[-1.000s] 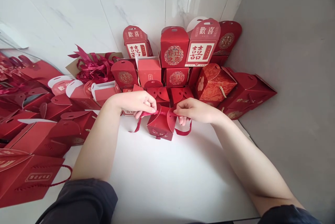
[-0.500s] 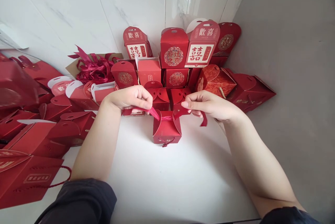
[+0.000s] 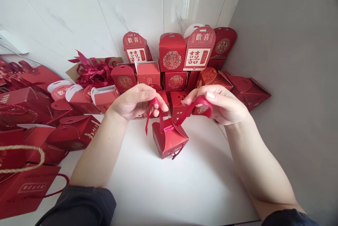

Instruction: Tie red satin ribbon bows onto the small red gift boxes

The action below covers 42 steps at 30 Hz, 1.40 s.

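Observation:
A small red box (image 3: 171, 139) sits tilted towards the right on the white table, a dark red cord on its front side. Crimson ribbon (image 3: 184, 114) passes through its top, one end rising to each side. My left hand (image 3: 139, 102), above and left of the box, is closed on the left end, whose tail hangs below the fingers. On the upper right, my right hand (image 3: 220, 104) pinches the other end, which curves in a loop by the thumb.
Stacked red gift boxes (image 3: 173, 51) stand against the marbled wall. Behind my left hand lies a heap of crimson ribbon (image 3: 96, 73) in a brown box. More red boxes (image 3: 76, 131) crowd the left side. A grey wall (image 3: 295, 78) rises on the right.
The small box has turned and tilted. Both ribbon ends have been lifted from a nearly flat spread into upright loops. My left hand has moved slightly right, and my right hand's grip has turned.

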Each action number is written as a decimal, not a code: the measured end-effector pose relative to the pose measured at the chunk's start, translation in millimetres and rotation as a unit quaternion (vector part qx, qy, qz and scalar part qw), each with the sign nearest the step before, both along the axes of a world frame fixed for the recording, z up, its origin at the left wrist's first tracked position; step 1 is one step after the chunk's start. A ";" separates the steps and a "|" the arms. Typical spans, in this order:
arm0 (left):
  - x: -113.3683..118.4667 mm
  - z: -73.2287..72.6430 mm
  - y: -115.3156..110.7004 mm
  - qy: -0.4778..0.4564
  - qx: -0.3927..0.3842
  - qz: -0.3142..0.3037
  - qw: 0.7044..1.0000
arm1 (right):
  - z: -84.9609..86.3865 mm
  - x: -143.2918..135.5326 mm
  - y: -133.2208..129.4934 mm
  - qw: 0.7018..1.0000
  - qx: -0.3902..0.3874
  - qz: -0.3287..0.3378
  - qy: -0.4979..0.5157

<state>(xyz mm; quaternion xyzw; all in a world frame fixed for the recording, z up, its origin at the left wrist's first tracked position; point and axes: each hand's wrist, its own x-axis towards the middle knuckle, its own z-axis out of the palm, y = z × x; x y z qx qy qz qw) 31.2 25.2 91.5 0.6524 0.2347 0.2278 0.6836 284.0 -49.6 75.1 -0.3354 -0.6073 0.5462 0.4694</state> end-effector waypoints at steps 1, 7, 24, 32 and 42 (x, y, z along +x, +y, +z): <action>-0.4 0.9 -1.6 -0.015 -0.006 -0.003 1.000 | 0.5 0.2 -0.9 1.000 0.001 0.002 0.005; 11.0 3.6 -17.6 -0.067 0.071 0.054 0.994 | 0.2 -5.1 -2.8 0.997 0.035 -0.027 0.066; 48.6 -25.3 -30.1 -0.168 0.077 0.063 0.981 | -11.3 -20.6 4.8 0.990 0.039 0.032 0.134; 46.5 -21.7 -28.9 -0.179 0.081 0.026 0.980 | -11.2 -23.0 5.7 0.984 -0.034 0.038 0.173; 44.9 -18.8 -30.8 -0.090 0.217 0.153 0.960 | -18.7 -27.6 9.7 0.992 -0.061 0.041 0.106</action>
